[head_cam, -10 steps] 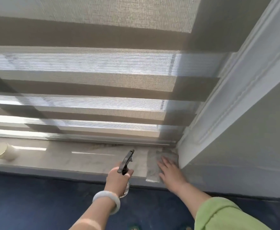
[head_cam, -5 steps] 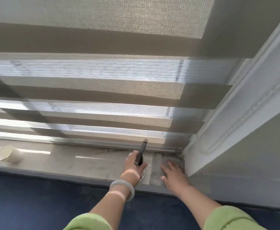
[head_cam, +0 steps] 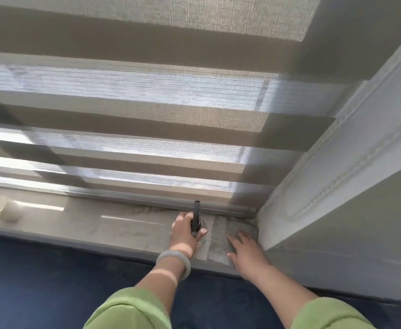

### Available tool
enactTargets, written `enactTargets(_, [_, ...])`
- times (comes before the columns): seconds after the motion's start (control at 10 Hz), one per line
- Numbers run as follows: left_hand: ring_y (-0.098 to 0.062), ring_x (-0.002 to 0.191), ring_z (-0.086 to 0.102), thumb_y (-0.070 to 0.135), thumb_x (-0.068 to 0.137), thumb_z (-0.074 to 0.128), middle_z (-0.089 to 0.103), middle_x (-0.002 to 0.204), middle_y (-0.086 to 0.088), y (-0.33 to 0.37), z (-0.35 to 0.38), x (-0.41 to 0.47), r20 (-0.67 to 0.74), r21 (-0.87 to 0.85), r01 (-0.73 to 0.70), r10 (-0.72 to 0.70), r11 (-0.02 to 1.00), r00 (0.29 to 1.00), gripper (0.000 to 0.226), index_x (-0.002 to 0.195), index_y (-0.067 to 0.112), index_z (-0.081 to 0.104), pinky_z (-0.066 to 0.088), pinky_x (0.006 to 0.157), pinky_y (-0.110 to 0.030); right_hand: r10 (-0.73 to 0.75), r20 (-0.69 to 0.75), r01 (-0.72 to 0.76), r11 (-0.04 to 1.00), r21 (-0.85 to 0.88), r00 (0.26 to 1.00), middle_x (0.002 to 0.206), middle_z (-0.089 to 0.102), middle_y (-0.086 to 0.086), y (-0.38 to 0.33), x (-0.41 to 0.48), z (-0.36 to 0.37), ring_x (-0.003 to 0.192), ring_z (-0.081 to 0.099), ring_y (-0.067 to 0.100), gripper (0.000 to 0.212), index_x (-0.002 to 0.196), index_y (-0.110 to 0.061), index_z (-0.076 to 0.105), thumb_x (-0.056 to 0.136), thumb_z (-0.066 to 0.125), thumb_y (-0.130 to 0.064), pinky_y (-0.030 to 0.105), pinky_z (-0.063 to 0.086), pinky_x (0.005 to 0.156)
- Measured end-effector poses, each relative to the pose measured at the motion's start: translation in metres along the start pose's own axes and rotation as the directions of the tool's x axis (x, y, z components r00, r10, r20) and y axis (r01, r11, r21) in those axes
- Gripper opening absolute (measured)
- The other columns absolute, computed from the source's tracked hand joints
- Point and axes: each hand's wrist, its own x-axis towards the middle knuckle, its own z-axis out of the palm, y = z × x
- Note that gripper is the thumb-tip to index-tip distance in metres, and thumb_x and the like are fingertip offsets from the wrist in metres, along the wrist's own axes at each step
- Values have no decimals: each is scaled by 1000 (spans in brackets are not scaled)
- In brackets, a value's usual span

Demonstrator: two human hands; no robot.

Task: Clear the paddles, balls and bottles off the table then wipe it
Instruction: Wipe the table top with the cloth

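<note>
The spray bottle [head_cam: 196,218] is sitting in the left hand [head_cam: 185,233]. The fingers [head_cam: 201,232] are curling round its neck just under the dark trigger head, which is pointing up toward the blind [head_cam: 147,115], and the clear body is mostly hiding beneath the palm. Whether the base is touching the sill [head_cam: 99,224] cannot be told.

Just to its right, the right hand [head_cam: 247,251] is lying flat with straight, spread fingers [head_cam: 236,238], pressing on a grey cloth [head_cam: 218,236] and gripping nothing. The cloth is lying on the sill, tucked into the corner against the white frame [head_cam: 337,186].

The bottle is probably light, stiff plastic, and slippery if wet, so the neck under the trigger looks the surest place to hold it. The cloth looks soft and limp, so it will likely bunch rather than slide and needs gathering into the palm.

Further out, a pale bracelet [head_cam: 174,260] is circling the left wrist and green sleeves [head_cam: 128,309] are covering both forearms. A pale cup [head_cam: 0,208] is lying well apart at the sill's left end.
</note>
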Motion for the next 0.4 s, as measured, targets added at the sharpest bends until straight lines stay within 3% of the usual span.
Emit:
enactTargets(0.2, [-24,110,54,37,83,74,48,114,-4,0,-13,-2,37,141,53,-58,989,998,39,116,22,58,45,99,-37,20,-10,-20,1000,15,1000,163,9,8,-10,-13,-12,149,11,26,58,155,-24,19,102,40,-32,38,15,121])
enactTargets(0.4, [-22,114,53,35,84,74,42,128,-5,-1,-23,-20,148,197,6,-36,980,988,54,129,19,48,39,101,-27,27,-70,-21,995,93,997,163,8,6,-23,-48,-22,149,8,25,59,156,-25,16,103,40,-31,38,14,121])
